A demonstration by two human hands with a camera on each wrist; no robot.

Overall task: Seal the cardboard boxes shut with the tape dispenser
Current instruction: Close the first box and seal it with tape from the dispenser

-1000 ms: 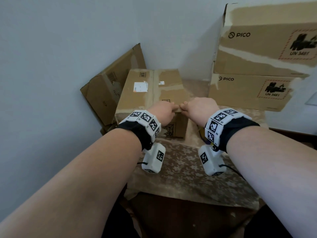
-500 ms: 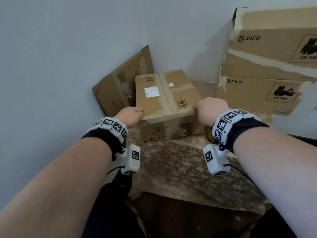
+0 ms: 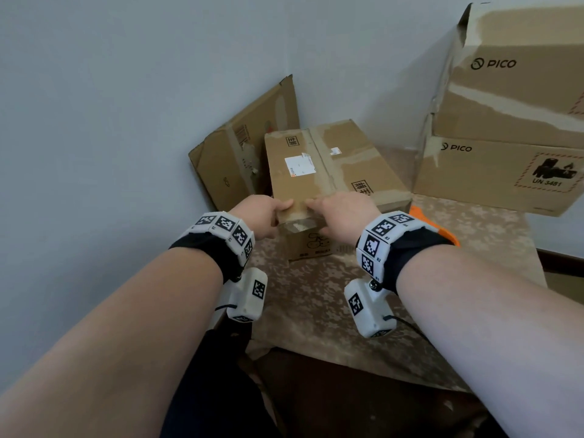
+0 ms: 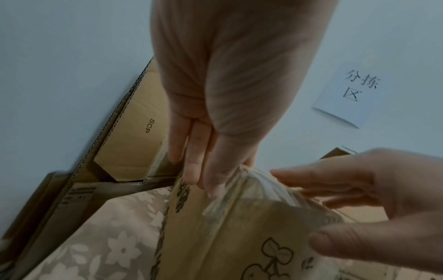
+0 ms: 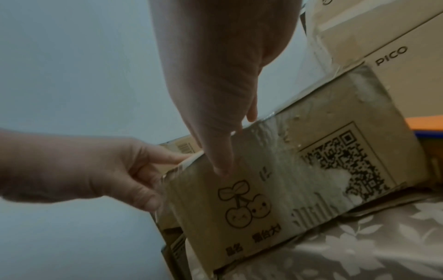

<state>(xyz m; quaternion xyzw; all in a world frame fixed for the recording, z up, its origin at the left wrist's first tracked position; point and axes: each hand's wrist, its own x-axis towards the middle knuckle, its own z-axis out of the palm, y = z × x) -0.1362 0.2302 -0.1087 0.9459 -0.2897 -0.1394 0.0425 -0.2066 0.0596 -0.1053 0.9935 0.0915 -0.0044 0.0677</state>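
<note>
Both hands sit at the near top edge of the small box (image 3: 325,172), fingertips almost meeting. Left hand (image 3: 262,216): fingers laid over the top edge, thumb down on the front face, so it grips the box's edge near its left corner. Right hand (image 3: 343,216): fingers lie fairly straight along the top edge, thumb pointing down the front face w/ its tip on the cardboard just above the cherry drawing (image 5: 244,204); looks like pressing, not gripping. A strip of clear tape (image 4: 251,191) runs over that edge between the hands, crinkled and partly lifted; in the left wrist view the left fingertips touch it.

Small box stands on the worktop (image 3: 316,305), which has a flowered cover, flaps closed, w/ a white label (image 3: 300,164) on top & a QR code (image 5: 345,163) on the front face. Behind & left of it a flattened box (image 3: 234,159) leans against the wall. To the right, two big PICO boxes (image 3: 505,172) are stacked, near but apart from the small box. Tape dispenser (image 3: 442,229): only an orange bit shows, right of the small box, mostly hidden behind the right wrist. A paper sign (image 4: 347,94) w/ handwritten characters hangs on the wall.
</note>
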